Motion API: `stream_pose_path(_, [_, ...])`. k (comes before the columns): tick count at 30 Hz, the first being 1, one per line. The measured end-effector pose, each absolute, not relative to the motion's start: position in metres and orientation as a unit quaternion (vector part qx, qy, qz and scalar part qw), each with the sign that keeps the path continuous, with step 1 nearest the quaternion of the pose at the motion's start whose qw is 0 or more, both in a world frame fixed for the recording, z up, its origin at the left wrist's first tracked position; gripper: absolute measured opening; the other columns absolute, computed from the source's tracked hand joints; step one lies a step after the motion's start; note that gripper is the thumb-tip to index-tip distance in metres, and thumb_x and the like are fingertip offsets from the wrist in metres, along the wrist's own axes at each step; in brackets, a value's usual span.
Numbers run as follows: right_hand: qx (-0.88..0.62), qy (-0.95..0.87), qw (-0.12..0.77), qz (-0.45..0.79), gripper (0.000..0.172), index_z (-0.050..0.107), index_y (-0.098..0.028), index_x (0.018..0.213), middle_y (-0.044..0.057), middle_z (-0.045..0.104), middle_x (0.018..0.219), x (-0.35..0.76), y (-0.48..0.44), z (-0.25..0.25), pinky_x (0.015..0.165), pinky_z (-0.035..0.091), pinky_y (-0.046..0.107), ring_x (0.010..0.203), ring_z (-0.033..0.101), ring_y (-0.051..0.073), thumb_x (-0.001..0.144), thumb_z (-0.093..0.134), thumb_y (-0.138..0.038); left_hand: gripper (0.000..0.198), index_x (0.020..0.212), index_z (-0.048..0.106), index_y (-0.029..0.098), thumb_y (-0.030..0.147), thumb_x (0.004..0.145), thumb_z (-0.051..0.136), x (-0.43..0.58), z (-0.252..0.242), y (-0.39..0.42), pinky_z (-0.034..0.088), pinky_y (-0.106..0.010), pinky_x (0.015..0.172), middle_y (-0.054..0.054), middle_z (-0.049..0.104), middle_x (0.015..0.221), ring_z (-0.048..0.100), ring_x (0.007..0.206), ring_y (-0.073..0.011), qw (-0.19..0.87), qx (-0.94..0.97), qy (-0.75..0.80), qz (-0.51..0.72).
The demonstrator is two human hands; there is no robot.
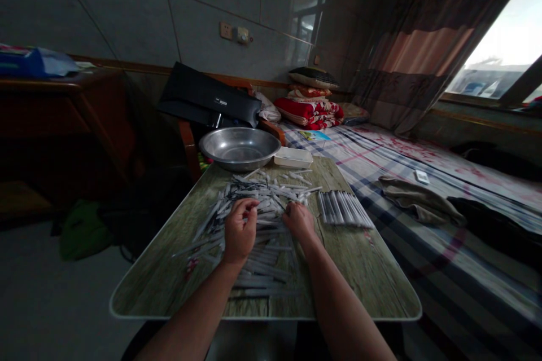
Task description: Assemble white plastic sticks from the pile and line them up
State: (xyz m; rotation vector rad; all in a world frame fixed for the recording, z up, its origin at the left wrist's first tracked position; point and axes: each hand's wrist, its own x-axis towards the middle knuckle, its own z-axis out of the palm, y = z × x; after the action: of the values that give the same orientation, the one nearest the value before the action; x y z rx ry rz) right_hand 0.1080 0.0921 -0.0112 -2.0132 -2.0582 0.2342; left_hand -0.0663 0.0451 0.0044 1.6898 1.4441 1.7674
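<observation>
Slim whitish, pen-like tubes (262,265) lie heaped over the middle of the table, some with dark ends. My left hand (240,231) is raised over the heap, thumb and fingers pinched together; a small pale bit shows at the tips, too small to name. Just right of the heap, my right hand (300,221) has its fingers curled down by the tubes, and what they hold is hidden. To the right of that hand, a neat row of similar tubes (344,208) with dark tips lies side by side.
A metal basin (239,149) and a white plastic tray (293,158) stand at the far edge of the wood-patterned table (152,285). Behind them a black monitor (209,96) leans on a wooden chair. A bed (406,237) with a checked sheet borders the right side.
</observation>
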Motion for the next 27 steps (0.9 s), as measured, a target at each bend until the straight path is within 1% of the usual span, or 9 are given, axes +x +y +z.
stream_pose_path(4, [-0.700,-0.692,0.163,0.071,0.014,0.067,-0.020,0.085,0.006,0.069,0.094,0.108,0.095,-0.016,0.071,0.040,0.025,0.088,0.060,0.018,0.076,0.056,-0.024,0.017,0.092,0.065,0.019,0.023,0.086,0.050,-0.066,0.006,0.045,0.049,-0.028,0.073,-0.005,0.064,0.096,0.060,0.090,-0.0181,0.158,0.591,0.504,0.611])
stream_pose_path(8, [-0.678,-0.683,0.254,0.097,0.011,0.066,-0.018,0.079,0.006,0.069,0.085,0.109,0.097,-0.014,0.070,0.041,0.024,0.082,0.060,0.018,0.072,0.057,-0.021,0.017,0.092,0.065,0.019,0.025,0.086,0.051,-0.064,0.006,0.046,0.049,-0.027,0.071,-0.006,0.064,0.097,0.061,0.089,-0.0180,0.187,0.589,0.505,0.603])
stream_pose_path(12, [-0.574,-0.673,0.410,0.220,0.012,0.063,-0.016,0.079,0.002,0.065,0.072,0.105,0.093,-0.004,0.064,0.043,0.023,0.066,0.057,0.014,0.075,0.055,-0.024,0.027,0.107,0.062,0.018,0.030,0.083,0.057,-0.059,0.002,0.049,0.050,-0.029,0.073,-0.007,0.066,0.102,0.063,0.086,-0.0176,0.270,0.565,0.504,0.595])
stream_pose_path(15, [-0.470,-0.658,0.482,0.337,0.016,0.062,-0.017,0.079,0.001,0.062,0.071,0.097,0.085,0.001,0.063,0.044,0.024,0.065,0.056,0.014,0.075,0.057,-0.032,0.043,0.118,0.058,0.018,0.033,0.078,0.063,-0.054,-0.001,0.052,0.051,-0.030,0.075,-0.007,0.067,0.104,0.064,0.083,-0.0167,0.370,0.539,0.478,0.587])
stream_pose_path(18, [-0.384,-0.658,0.483,0.432,0.019,0.062,-0.018,0.080,0.002,0.065,0.076,0.092,0.080,0.004,0.070,0.047,0.026,0.072,0.060,0.015,0.075,0.059,-0.037,0.038,0.107,0.064,0.016,0.040,0.078,0.063,-0.052,-0.001,0.054,0.051,-0.028,0.069,-0.007,0.069,0.095,0.065,0.081,-0.0180,0.462,0.509,0.446,0.574])
stream_pose_path(20, [-0.372,-0.667,0.470,0.443,0.023,0.063,-0.018,0.083,0.003,0.066,0.079,0.093,0.080,0.003,0.073,0.047,0.027,0.076,0.061,0.017,0.077,0.058,-0.039,0.035,0.096,0.067,0.015,0.045,0.077,0.062,-0.053,0.001,0.053,0.051,-0.027,0.063,-0.007,0.070,0.091,0.065,0.082,-0.0196,0.480,0.485,0.445,0.580])
stream_pose_path(22, [-0.433,-0.670,0.468,0.381,0.025,0.064,-0.017,0.083,0.003,0.066,0.078,0.101,0.084,0.002,0.070,0.046,0.026,0.074,0.060,0.017,0.081,0.053,-0.039,0.035,0.087,0.067,0.015,0.048,0.075,0.063,-0.055,0.003,0.053,0.051,-0.026,0.059,-0.007,0.069,0.089,0.065,0.081,-0.0198,0.481,0.449,0.453,0.601])
stream_pose_path(24, [-0.545,-0.658,0.447,0.267,0.024,0.063,-0.016,0.080,0.004,0.065,0.075,0.112,0.090,-0.001,0.067,0.044,0.025,0.071,0.058,0.016,0.083,0.049,-0.035,0.035,0.084,0.064,0.016,0.050,0.074,0.064,-0.057,0.005,0.053,0.052,-0.027,0.056,-0.006,0.069,0.086,0.066,0.076,-0.0195,0.493,0.396,0.455,0.626])
stream_pose_path(27, [-0.674,-0.648,0.324,0.143,0.018,0.065,-0.016,0.078,0.006,0.067,0.079,0.127,0.097,-0.008,0.068,0.041,0.024,0.075,0.060,0.017,0.082,0.049,-0.026,0.035,0.086,0.060,0.017,0.050,0.073,0.063,-0.060,0.005,0.054,0.052,-0.028,0.053,-0.005,0.069,0.083,0.068,0.069,-0.0192,0.519,0.331,0.454,0.644])
